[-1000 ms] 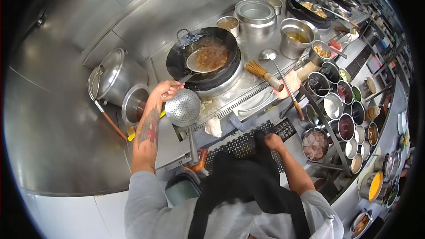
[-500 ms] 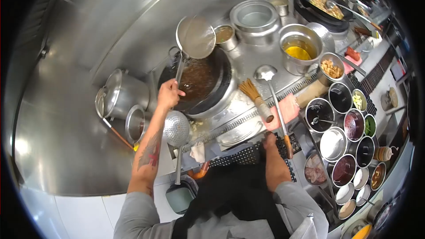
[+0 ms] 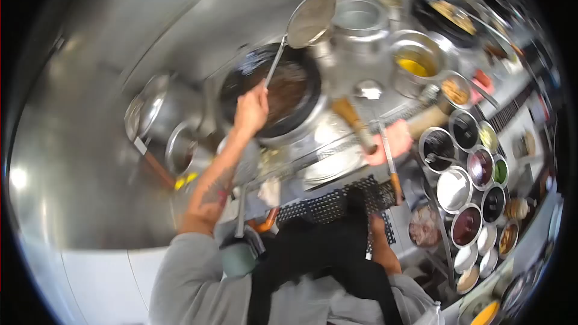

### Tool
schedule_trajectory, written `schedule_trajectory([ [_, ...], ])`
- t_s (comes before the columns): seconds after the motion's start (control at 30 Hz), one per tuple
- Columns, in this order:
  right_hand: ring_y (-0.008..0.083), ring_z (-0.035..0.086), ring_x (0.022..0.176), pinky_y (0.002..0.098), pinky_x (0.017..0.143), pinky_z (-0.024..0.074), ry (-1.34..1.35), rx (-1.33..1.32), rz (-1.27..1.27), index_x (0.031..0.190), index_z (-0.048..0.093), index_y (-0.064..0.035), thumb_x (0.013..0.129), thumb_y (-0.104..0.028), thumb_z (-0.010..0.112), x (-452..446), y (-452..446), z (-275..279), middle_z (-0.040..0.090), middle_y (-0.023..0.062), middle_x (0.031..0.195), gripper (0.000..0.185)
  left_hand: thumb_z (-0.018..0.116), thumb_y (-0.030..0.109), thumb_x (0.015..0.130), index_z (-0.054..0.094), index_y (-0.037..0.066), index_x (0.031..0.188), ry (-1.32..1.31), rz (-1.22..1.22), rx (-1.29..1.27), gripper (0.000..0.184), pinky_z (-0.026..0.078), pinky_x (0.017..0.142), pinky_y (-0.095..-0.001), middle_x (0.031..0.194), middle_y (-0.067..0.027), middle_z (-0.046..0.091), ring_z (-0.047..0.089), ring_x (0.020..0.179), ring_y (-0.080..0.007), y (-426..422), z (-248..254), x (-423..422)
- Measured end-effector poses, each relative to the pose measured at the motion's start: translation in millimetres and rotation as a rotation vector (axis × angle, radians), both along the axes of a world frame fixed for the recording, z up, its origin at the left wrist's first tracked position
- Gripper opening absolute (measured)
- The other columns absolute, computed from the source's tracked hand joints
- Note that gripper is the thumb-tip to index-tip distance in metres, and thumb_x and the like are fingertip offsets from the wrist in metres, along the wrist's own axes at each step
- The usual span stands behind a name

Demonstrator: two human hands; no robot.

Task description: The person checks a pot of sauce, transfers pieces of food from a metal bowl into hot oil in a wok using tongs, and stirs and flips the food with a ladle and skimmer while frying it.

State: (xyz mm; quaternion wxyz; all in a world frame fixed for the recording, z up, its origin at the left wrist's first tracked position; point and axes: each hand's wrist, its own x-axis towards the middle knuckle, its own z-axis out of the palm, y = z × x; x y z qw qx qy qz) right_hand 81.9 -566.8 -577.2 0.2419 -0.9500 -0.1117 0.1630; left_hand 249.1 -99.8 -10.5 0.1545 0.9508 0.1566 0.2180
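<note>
My left hand (image 3: 251,110) is closed around the handle of a round mesh strainer (image 3: 311,19), which is raised and tilted past the wok's far right rim. Beneath the hand and handle is a black wok (image 3: 241,81) with brown liquid in it. My right hand (image 3: 377,224) hangs low beside my black apron; blur hides its fingers. Closest to it is the wooden-handled ladle (image 3: 388,149), lying across a pink cloth (image 3: 398,135). A bamboo brush (image 3: 354,123) rests left of the ladle.
Behind the wok stands a lidded steel pot (image 3: 359,18). A pot of yellow oil (image 3: 416,63) is to the right. Several seasoning containers (image 3: 467,225) line the right side. At left are a large steel pot (image 3: 180,105) and another wooden-handled tool (image 3: 156,165).
My left hand has moved right with the strainer, whose basket is now farther right and steeply tilted. My right hand has dropped back from the ladle's handle toward my body. The view has shifted and blurred.
</note>
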Motion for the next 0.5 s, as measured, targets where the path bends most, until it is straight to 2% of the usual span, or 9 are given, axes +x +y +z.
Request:
schedule_trajectory([
  [0.07, 0.0319, 0.061, 0.065, 0.0471, 0.055, 0.0447, -0.048, -0.230, 0.448, 0.086, 0.062, -0.0057, 0.077, -0.021, 0.065, -56, -79, -33, 0.058, 0.0113, 0.068, 0.017, 0.047, 0.022, 0.100, 0.063, 0.004, 0.110, -0.081, 0.124, -0.335, 0.026, 0.047, 0.054, -0.0363, 0.066, -0.0122, 0.065, 0.063, 0.056, -0.0191, 21, -9, -117],
  [0.1, 0.0349, 0.062, 0.073, 0.0481, 0.062, 0.0474, -0.263, -0.130, 0.469, 0.089, 0.061, -0.0027, 0.069, -0.023, 0.072, -86, -106, -26, 0.060, 0.0164, 0.076, 0.030, 0.045, 0.023, 0.101, 0.063, 0.004, 0.107, -0.182, 0.133, -0.337, 0.027, 0.042, 0.047, -0.0321, 0.064, -0.0062, 0.063, 0.055, 0.048, -0.0151, 50, -45, -176],
  [0.13, 0.0349, 0.062, 0.073, 0.0481, 0.062, 0.0474, -0.285, -0.131, 0.516, 0.089, 0.061, -0.0027, 0.069, -0.023, 0.072, -83, -144, -49, 0.060, 0.0164, 0.076, 0.030, 0.044, 0.024, 0.102, 0.059, 0.007, 0.113, -0.203, 0.252, -0.823, 0.026, 0.035, 0.040, -0.0281, 0.067, -0.0056, 0.062, 0.046, 0.044, -0.0115, 50, -49, -236],
  [0.2, 0.0338, 0.060, 0.079, 0.0469, 0.067, 0.0468, 0.013, 0.123, 0.372, 0.091, 0.060, -0.0030, 0.073, -0.026, 0.070, -70, -165, -36, 0.059, 0.0162, 0.083, 0.031, 0.044, 0.026, 0.102, 0.049, 0.011, 0.123, -0.364, 0.492, -1.356, 0.027, 0.028, 0.036, -0.0241, 0.078, -0.0066, 0.061, 0.040, 0.044, -0.0086, 58, -45, -334],
  [0.33, 0.0315, 0.055, 0.090, 0.0443, 0.078, 0.0458, 0.642, 0.566, -0.010, 0.096, 0.058, -0.0036, 0.080, -0.032, 0.066, -86, -127, -16, 0.056, 0.0158, 0.096, 0.033, 0.047, 0.030, 0.101, 0.041, 0.011, 0.129, -0.460, 0.625, -1.555, 0.034, 0.025, 0.033, -0.0240, 0.085, -0.0094, 0.060, 0.037, 0.044, -0.0072, 149, -75, -453],
  [0.37, 0.0284, 0.055, 0.087, 0.0410, 0.076, 0.0460, 0.444, 0.058, 0.187, 0.093, 0.057, -0.0054, 0.085, -0.027, 0.062, -69, -99, -7, 0.057, 0.0146, 0.095, 0.024, 0.047, 0.031, 0.101, 0.041, 0.010, 0.128, -0.497, 0.551, -1.680, 0.035, 0.027, 0.034, -0.0235, 0.088, -0.0104, 0.061, 0.037, 0.044, -0.0077, 174, -90, -469],
  [0.4, 0.0199, 0.056, 0.066, 0.0354, 0.053, 0.0456, 0.707, 0.168, -0.383, 0.103, 0.063, -0.0104, 0.088, -0.027, 0.051, -47, -53, 49, 0.056, 0.0033, 0.076, 0.026, 0.048, 0.033, 0.101, 0.041, 0.009, 0.128, -0.529, 0.469, -1.803, 0.037, 0.028, 0.035, -0.0230, 0.092, -0.0114, 0.062, 0.036, 0.045, -0.0082, 194, -100, -480],
  [0.43, 0.0167, 0.054, 0.062, 0.0320, 0.055, 0.0452, 0.627, 0.255, -0.156, 0.099, 0.065, -0.0103, 0.086, -0.025, 0.049, -56, -14, 129, 0.057, 0.0021, 0.073, 0.025, 0.048, 0.033, 0.101, 0.041, 0.009, 0.128, -0.539, 0.463, -1.826, 0.037, 0.028, 0.035, -0.0230, 0.092, -0.0114, 0.062, 0.036, 0.045, -0.0082, 205, -103, -486],
  [0.5, 0.0149, 0.054, 0.061, 0.0304, 0.057, 0.0449, 0.196, 0.232, 0.184, 0.097, 0.067, -0.0089, 0.087, -0.020, 0.050, -35, 11, 134, 0.059, 0.0015, 0.074, 0.022, 0.050, 0.030, 0.100, 0.043, 0.006, 0.127, -0.761, 0.344, -2.139, 0.037, 0.036, 0.040, -0.0235, 0.096, -0.0138, 0.064, 0.047, 0.048, -0.0112, 224, -102, -496],
])
